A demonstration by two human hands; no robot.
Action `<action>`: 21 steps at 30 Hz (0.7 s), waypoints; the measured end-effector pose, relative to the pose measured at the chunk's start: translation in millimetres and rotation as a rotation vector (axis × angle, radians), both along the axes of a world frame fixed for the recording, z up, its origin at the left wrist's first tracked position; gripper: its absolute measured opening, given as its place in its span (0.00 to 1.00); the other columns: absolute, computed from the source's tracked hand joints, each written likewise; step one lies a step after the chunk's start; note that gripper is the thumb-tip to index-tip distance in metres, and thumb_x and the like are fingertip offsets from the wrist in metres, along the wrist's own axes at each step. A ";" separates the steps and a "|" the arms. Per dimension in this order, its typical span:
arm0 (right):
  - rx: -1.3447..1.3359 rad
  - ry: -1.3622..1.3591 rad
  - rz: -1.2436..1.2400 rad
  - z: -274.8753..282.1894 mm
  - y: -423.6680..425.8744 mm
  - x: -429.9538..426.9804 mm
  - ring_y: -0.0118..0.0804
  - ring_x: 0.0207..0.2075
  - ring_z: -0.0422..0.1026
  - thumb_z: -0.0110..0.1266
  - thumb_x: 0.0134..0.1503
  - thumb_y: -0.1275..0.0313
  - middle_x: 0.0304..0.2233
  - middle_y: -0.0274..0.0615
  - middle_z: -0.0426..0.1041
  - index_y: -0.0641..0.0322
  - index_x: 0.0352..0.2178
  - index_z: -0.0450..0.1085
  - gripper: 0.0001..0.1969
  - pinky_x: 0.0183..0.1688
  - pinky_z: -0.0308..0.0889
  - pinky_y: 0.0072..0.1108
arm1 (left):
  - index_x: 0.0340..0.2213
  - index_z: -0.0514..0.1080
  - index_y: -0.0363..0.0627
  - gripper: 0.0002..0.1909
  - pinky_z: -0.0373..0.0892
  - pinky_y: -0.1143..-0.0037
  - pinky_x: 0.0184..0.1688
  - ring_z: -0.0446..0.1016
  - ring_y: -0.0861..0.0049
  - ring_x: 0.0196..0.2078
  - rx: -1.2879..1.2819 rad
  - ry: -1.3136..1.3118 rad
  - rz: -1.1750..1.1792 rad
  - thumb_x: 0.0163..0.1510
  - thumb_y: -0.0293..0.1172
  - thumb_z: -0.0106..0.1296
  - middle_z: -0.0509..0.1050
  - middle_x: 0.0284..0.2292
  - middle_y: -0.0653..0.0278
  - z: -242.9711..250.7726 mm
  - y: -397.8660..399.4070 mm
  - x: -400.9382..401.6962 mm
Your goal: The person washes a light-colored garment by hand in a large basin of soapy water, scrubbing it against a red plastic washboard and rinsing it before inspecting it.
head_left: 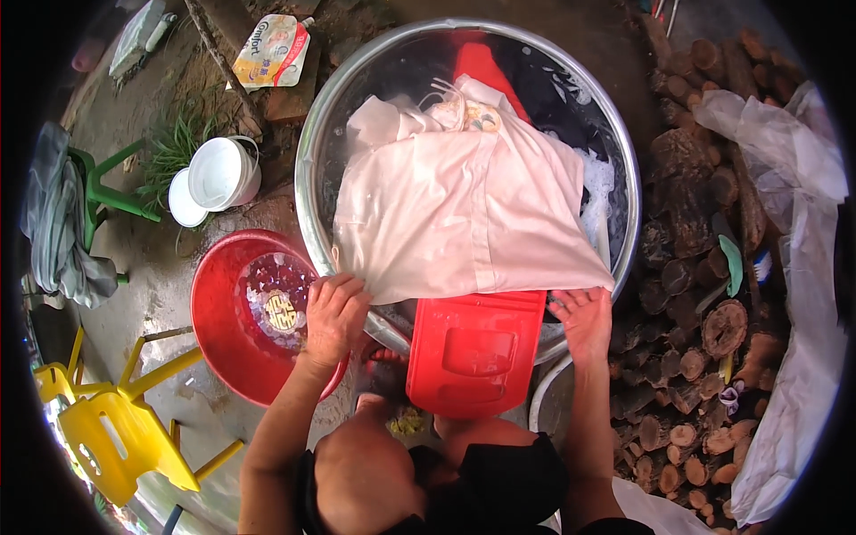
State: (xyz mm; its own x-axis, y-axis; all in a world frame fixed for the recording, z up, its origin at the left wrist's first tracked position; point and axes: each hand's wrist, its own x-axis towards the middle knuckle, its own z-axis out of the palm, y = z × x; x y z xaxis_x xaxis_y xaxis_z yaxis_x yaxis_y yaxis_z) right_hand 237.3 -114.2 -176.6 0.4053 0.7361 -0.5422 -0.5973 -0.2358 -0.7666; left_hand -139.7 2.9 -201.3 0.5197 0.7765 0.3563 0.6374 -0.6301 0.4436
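A wet, pale pink garment (428, 214) with ties and an embroidered patch lies spread across a large round metal basin (309, 174). My left hand (336, 313) grips its lower left corner near the basin's rim. At its lower right corner, my right hand (586, 319) pinches the edge by the thumb, the other fingers spread. Beneath the cloth, a red plastic washboard (478, 361) slants out over the near rim between my knees; its far end shows at the top of the basin. Dark cloth and suds lie in the basin around the garment.
On the left are a red plastic basin (221, 334) with a gold emblem, a white bucket (217, 175) and its lid, a yellow plastic chair (120, 441) and a green stool (114, 194) with grey cloth. Stacked firewood (689, 321) and plastic sheeting (796, 321) line the right.
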 end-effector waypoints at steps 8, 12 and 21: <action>0.248 0.474 -0.046 23.1 34.5 -49.8 0.58 0.55 0.56 0.35 0.49 0.61 0.52 0.52 0.61 0.65 0.48 0.61 0.27 0.60 0.42 0.48 | 0.30 0.67 0.39 0.12 0.63 0.64 0.48 0.70 0.65 0.40 -0.053 -0.045 -0.039 0.39 0.20 0.52 0.70 0.33 0.60 -4.2 -10.5 2.2; 0.730 0.552 0.301 4.3 23.3 -34.0 0.55 0.57 0.53 0.36 0.50 0.59 0.53 0.49 0.60 0.64 0.48 0.61 0.27 0.60 0.42 0.48 | 0.31 0.67 0.39 0.12 0.64 0.63 0.48 0.70 0.65 0.38 -0.048 -0.098 -0.038 0.39 0.18 0.51 0.69 0.31 0.60 -0.9 -10.8 6.3; 0.284 0.422 -0.252 38.3 12.8 -36.2 0.43 0.59 0.54 0.34 0.59 0.56 0.56 0.44 0.58 0.61 0.56 0.52 0.27 0.59 0.47 0.37 | 0.33 0.68 0.39 0.16 0.65 0.64 0.47 0.69 0.68 0.35 -0.103 -0.121 -0.197 0.37 0.17 0.51 0.68 0.29 0.62 2.3 -26.8 13.0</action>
State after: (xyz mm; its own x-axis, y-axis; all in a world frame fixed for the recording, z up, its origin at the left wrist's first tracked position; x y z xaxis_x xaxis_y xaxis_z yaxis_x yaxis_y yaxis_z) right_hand 201.2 -101.3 -138.3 0.3784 0.7850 -0.4905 -0.8769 0.1344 -0.4614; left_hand -126.7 -23.9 -198.9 0.6230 0.7000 0.3493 0.4447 -0.6842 0.5781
